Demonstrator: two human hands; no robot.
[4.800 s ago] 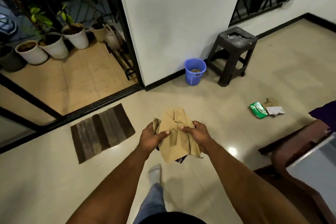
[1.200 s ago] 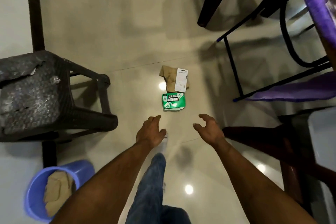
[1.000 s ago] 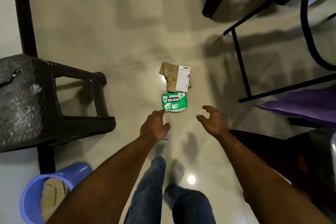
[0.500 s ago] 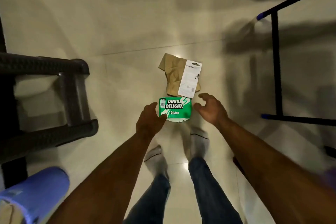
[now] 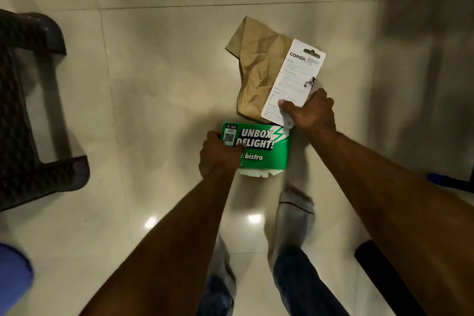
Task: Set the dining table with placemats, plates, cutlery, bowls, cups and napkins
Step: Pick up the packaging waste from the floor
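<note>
Left hand (image 5: 221, 155) grips the green box (image 5: 259, 149); right hand (image 5: 311, 113) pinches the white card (image 5: 292, 79).

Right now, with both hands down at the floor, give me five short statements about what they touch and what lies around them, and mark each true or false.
1. The left hand grips the green Bistro box at its left end. True.
2. The right hand holds a spoon. False: its thumb presses on the white Camlin card.
3. The white Camlin card lies over the brown paper bag. True.
4. The green Bistro box sits on the dark plastic stool. False: it is down at the tiled floor, apart from the stool.
5. The brown paper bag is in the left hand. False: neither hand grips it.
</note>
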